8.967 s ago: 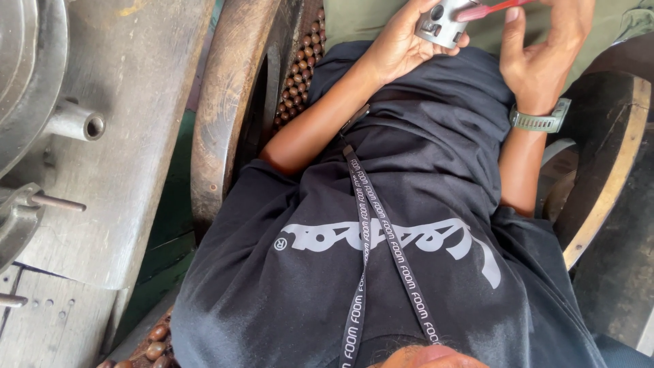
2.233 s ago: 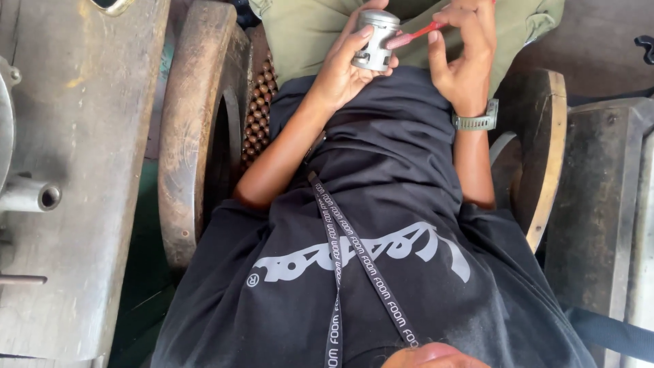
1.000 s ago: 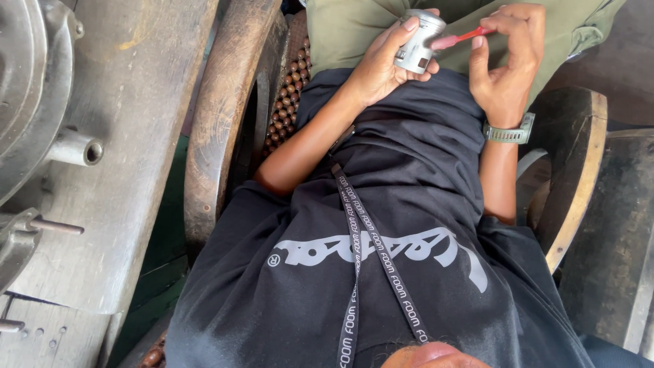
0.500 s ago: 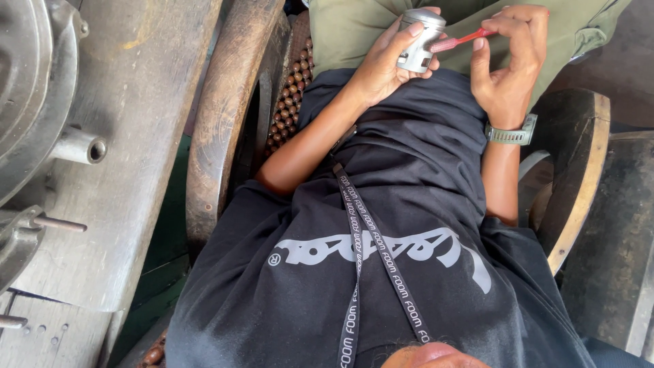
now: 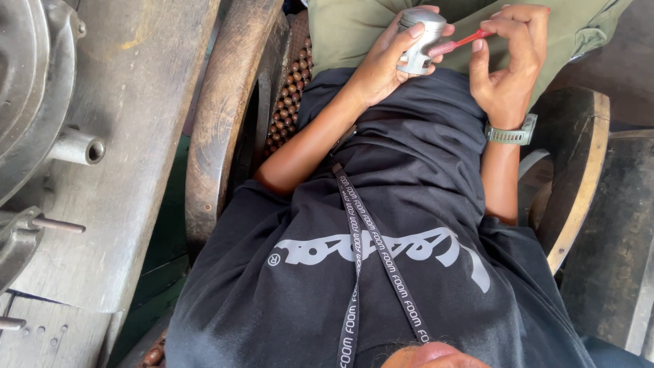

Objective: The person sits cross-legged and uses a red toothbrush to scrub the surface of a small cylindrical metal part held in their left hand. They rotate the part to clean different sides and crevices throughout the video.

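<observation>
Piston point(image 5: 420, 39) slightly turned, fingers point(image 5: 411, 33) seemingly tight.

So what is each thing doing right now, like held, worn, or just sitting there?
Metal cylinder: held upright in the left hand, fingers wrapped around it.
Red brush: pinched by the right hand, its tip touching the cylinder's side.
Watch: strapped on the right wrist.
Strap: hanging loose over the black shirt.
Wooden chair: sat in.
</observation>
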